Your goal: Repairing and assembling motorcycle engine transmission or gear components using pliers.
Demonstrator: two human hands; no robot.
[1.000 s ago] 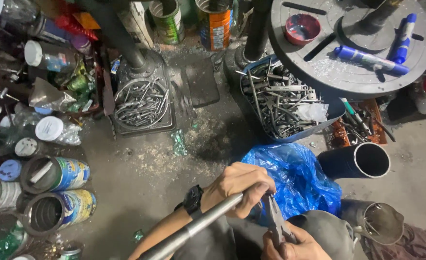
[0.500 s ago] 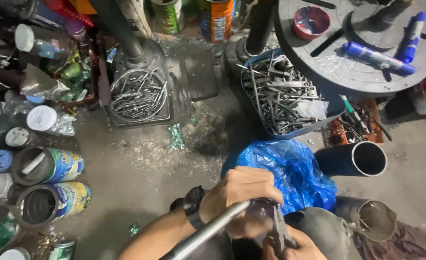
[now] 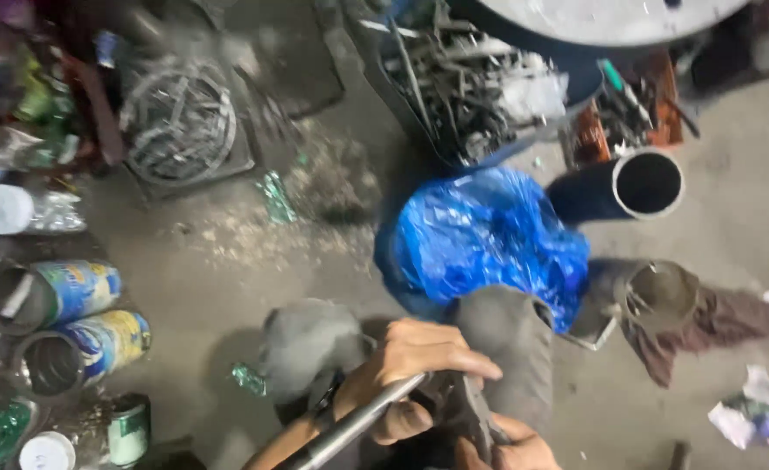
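Observation:
My left hand [image 3: 412,364] is closed around the end of a grey metal rod [image 3: 357,424] that runs down to the bottom left. A dark watch sits on that wrist. My right hand [image 3: 508,449] shows only partly at the bottom edge, gripping dark pliers [image 3: 470,409]. The pliers' jaws meet the rod's end right under my left fingers. Both hands hover over my grey-trousered knees [image 3: 511,348]. The view is blurred, so the contact point is unclear.
A crumpled blue plastic bag [image 3: 489,233] lies just beyond my knees. Behind it stand a bin of metal scraps [image 3: 471,87] and a dark pipe [image 3: 630,185]. A metal cup [image 3: 659,296] on a rag is right. Open cans [image 3: 76,292] and a wire-coil tray [image 3: 180,122] are left.
The camera has tilted down and closer, blurring the view. My left hand has slid along the rod toward the pliers, and my right hand has dropped nearer the bottom edge.

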